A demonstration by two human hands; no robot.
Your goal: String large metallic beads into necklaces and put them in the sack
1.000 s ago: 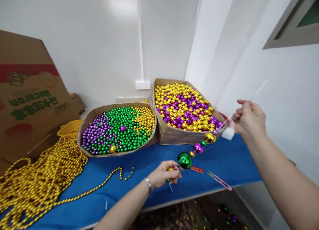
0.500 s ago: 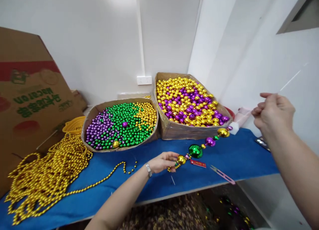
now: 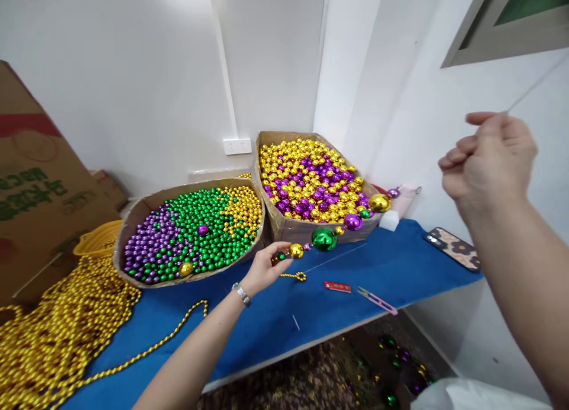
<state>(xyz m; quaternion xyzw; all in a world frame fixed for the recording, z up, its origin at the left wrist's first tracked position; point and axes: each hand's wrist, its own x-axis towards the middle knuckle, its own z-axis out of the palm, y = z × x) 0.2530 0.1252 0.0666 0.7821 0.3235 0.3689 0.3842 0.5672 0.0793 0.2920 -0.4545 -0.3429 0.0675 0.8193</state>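
My left hand (image 3: 265, 266) is closed round the end of a string of shiny beads, with a small gold bead chain hanging below it. The bead string (image 3: 324, 239) stretches up to the right in the air, with a large green bead, gold beads and purple beads of mixed sizes. High at the right, my right hand (image 3: 495, 158) is closed, its fingertips pinching a thin pale thread (image 3: 540, 80) that runs up out of view. Between the last purple bead and my right hand, the thread cannot be made out.
Two cardboard boxes of loose beads stand at the back: a green-and-purple one (image 3: 119, 244) and a gold-and-purple one (image 3: 306, 229). Gold bead chains (image 3: 66, 321) pile up at left. Thread snips (image 3: 377, 300), a red packet (image 3: 337, 287) and a phone (image 3: 453, 248) lie on the blue cloth (image 3: 262, 339).
Both hands have risen, lifting the bead string higher above the table. The view has turned to the right, so more of the phone and window shows.
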